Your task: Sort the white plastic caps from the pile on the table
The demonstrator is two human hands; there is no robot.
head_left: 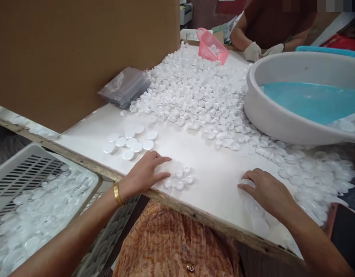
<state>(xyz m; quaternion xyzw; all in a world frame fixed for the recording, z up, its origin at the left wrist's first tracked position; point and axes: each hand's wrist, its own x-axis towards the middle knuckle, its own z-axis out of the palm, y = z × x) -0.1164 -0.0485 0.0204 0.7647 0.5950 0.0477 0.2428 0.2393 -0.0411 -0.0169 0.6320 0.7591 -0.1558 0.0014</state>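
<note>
My left hand (148, 171) rests at the table's near edge with thumb and forefinger spread apart. Just right of its fingertips lies a small cluster of white round caps (180, 186). Beyond that hand, several larger flat white caps (131, 143) lie in a loose group. My right hand (265, 188) is closed at the right side, with a translucent white disc (248, 183) between thumb and fingers. Below it are more translucent discs (260, 221), partly blurred. A big heap of white caps (195, 92) spreads over the table behind both hands.
A large grey basin (252, 111) with a blue inside stands at right. A pink scoop (206, 50), stacked plastic bags (125, 86) and a cardboard box (79, 57) are farther back. A filled white basket (92, 181) sits left. Across the table, a co-worker wears gloves (252, 52).
</note>
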